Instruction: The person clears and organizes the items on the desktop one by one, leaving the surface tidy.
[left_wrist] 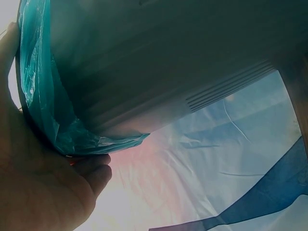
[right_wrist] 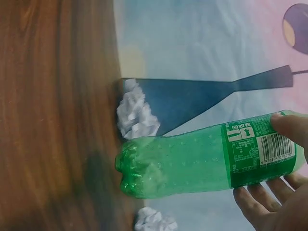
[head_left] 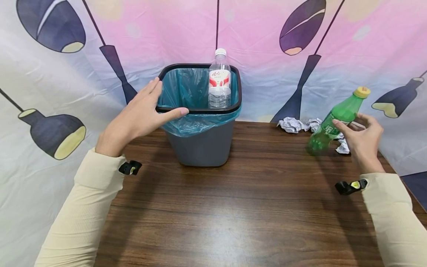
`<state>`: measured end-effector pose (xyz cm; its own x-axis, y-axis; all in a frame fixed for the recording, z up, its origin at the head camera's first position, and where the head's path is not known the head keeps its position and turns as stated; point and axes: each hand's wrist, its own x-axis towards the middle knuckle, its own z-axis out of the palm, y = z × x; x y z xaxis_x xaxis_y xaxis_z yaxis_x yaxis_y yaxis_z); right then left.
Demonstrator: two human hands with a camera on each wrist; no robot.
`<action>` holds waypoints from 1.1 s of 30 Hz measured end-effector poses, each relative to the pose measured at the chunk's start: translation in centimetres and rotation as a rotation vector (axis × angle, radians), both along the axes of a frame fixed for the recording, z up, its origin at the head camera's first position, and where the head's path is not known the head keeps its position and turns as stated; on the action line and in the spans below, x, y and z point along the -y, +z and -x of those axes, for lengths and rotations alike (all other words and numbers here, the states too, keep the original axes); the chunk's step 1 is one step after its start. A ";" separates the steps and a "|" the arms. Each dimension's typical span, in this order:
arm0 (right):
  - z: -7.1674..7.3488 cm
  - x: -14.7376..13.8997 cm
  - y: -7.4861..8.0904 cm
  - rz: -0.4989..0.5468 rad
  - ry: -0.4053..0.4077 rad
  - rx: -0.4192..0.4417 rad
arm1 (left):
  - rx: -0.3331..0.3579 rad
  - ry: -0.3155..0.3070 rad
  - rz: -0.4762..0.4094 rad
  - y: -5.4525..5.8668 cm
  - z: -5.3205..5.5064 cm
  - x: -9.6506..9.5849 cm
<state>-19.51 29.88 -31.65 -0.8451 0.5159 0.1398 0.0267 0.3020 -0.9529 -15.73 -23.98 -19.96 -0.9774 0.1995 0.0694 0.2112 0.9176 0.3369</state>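
My right hand (head_left: 366, 139) holds a green plastic bottle (head_left: 345, 111) with a yellow cap, thumb on one side of its label and fingers on the other. The bottle tilts, its cap up and to the right. In the right wrist view its base (right_wrist: 139, 168) overlaps the table's back edge. My left hand (head_left: 140, 113) rests at the left rim of a grey bin (head_left: 203, 146), fingers extended and thumb along the front rim. A teal bag (left_wrist: 36, 72) lines the bin and folds over its edge. Inside stands a clear bottle (head_left: 219, 79) with a white cap.
Crumpled white paper balls (head_left: 290, 125) lie at the back right of the brown wooden table (head_left: 213, 207), some partly behind the green bottle. A patterned cloth (head_left: 260, 40) hangs directly behind the table and bin.
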 end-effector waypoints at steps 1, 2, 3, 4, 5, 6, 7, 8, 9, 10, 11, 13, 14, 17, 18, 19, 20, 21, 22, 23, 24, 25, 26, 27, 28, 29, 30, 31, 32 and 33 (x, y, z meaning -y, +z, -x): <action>0.0 0.1 0.3 0.027 0.006 -0.026 | -0.001 0.000 0.000 0.0 0.0 0.0; 0.0 0.2 0.6 0.054 0.012 -0.051 | -0.002 0.000 0.000 0.0 0.0 0.0; 0.0 0.3 0.9 0.085 0.023 -0.084 | -0.003 -0.001 -0.001 0.0 0.0 0.0; -0.1 0.4 1.1 0.112 0.034 -0.110 | -0.003 -0.001 -0.003 0.0 0.0 0.0; -0.1 0.5 1.3 0.132 0.045 -0.135 | -0.004 -0.001 -0.003 0.0 0.0 0.0; -0.2 0.6 1.6 0.166 0.056 -0.161 | -0.004 0.000 -0.003 0.0 -0.1 0.0; -0.2 0.8 1.8 0.184 0.068 -0.183 | -0.005 0.000 -0.004 0.0 -0.1 0.0; -0.3 1.0 2.1 0.201 0.078 -0.203 | -0.005 0.000 -0.004 0.0 -0.1 0.0; -0.3 1.2 2.3 0.223 0.088 -0.223 | -0.004 0.001 -0.005 0.0 -0.1 0.0; -0.3 1.4 2.6 0.244 0.096 -0.241 | -0.004 0.002 -0.005 0.0 -0.1 0.0; -0.4 1.6 2.9 0.255 0.100 -0.255 | -0.004 0.001 -0.005 0.0 -0.1 0.0; -0.3 2.1 3.5 0.306 0.104 -0.294 | -0.003 0.000 -0.005 0.0 -0.1 0.0; -0.3 2.3 3.8 0.329 0.102 -0.313 | -0.002 -0.001 -0.003 0.0 -0.1 0.0; -0.1 2.9 4.6 0.367 0.087 -0.365 | 0.002 -0.003 -0.001 0.0 0.0 0.1; 0.0 3.2 4.9 0.379 0.084 -0.384 | 0.004 -0.003 0.000 0.0 0.0 0.1; 0.0 3.4 5.1 0.387 0.083 -0.402 | 0.005 -0.003 0.001 0.0 0.0 0.1; 0.1 3.6 5.4 0.396 0.082 -0.418 | 0.007 -0.003 0.001 0.0 0.0 0.1; 0.1 3.7 5.6 0.406 0.085 -0.436 | 0.007 -0.003 0.000 0.0 0.0 0.1; 0.1 3.9 5.9 0.415 0.089 -0.450 | 0.008 -0.003 -0.001 0.0 0.0 0.1; 0.2 4.1 6.1 0.422 0.093 -0.471 | 0.007 -0.003 -0.001 0.0 -0.1 0.1; 0.3 4.3 6.4 0.436 0.100 -0.492 | 0.007 -0.003 -0.001 0.0 -0.1 0.1; 0.3 4.6 6.7 0.454 0.107 -0.514 | 0.007 -0.004 -0.002 0.0 -0.1 0.1; 0.4 4.8 7.0 0.472 0.113 -0.540 | 0.007 -0.003 -0.002 0.0 -0.1 0.1; 0.4 5.1 7.2 0.492 0.123 -0.567 | 0.006 -0.004 -0.002 0.0 -0.1 0.1; 0.4 5.5 7.5 0.508 0.129 -0.593 | 0.007 -0.004 -0.002 0.0 -0.1 0.1; 0.4 5.9 7.7 0.519 0.133 -0.620 | 0.006 -0.005 -0.002 0.0 -0.1 0.1; 0.3 6.3 8.0 0.532 0.137 -0.640 | 0.007 -0.005 -0.003 0.0 -0.1 0.1; 0.3 6.7 8.1 0.539 0.140 -0.659 | 0.006 -0.005 -0.004 0.0 -0.1 0.1; 0.2 7.0 8.3 0.542 0.140 -0.675 | 0.005 -0.006 -0.004 0.0 -0.1 0.1; 0.2 7.4 8.5 0.542 0.143 -0.689 | 0.004 -0.007 -0.004 0.0 -0.1 0.1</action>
<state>-19.68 22.52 -23.17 -0.7244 0.5551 0.4088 -0.6094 -0.2383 -0.7562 -15.62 -24.05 -19.92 -0.9763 0.2061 0.0661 0.2162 0.9146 0.3418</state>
